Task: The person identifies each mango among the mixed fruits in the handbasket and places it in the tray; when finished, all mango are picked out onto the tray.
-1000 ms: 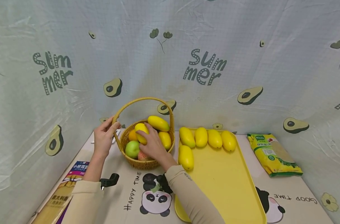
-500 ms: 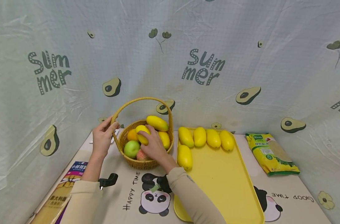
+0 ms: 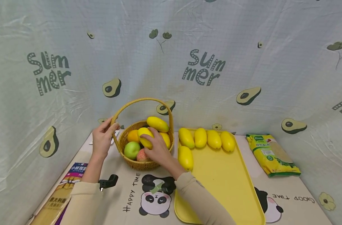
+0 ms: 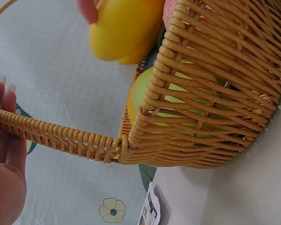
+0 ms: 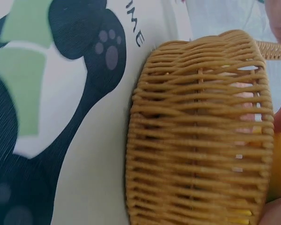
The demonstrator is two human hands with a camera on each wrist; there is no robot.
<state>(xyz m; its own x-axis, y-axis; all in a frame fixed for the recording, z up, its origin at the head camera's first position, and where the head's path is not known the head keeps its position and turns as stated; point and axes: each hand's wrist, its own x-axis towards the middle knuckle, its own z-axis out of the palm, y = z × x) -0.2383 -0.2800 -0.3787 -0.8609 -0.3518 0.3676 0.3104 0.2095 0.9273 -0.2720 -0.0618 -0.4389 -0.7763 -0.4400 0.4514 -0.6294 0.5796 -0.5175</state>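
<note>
My left hand (image 3: 102, 139) holds the left side of the arched handle (image 4: 51, 133) of a woven basket (image 3: 144, 165). Over the basket, my right hand (image 3: 161, 150) grips a yellow mango (image 3: 144, 137) with its fingers and thumb around it. In the left wrist view, this mango (image 4: 124, 28) sits above the rim, with a fingertip on it. Around it in the basket are a green apple (image 3: 132, 150), a reddish, speckled fruit (image 3: 142, 155), an orange fruit (image 3: 133, 136) and two more mangoes, one (image 3: 157, 124) lying high at the back rim.
Right of the basket lies a yellow tray (image 3: 216, 187) bearing several mangoes (image 3: 200, 137) along its far and left edges. Beyond it sits a yellow-green food packet (image 3: 273, 155). A pasta packet (image 3: 57, 193) lies at the left edge. A printed curtain (image 3: 171, 72) encloses the table.
My right hand has shifted slightly right and nearer, tilting the gripped mango and moving it the same way. More of the reddish fruit shows. My left hand stays on the handle.
</note>
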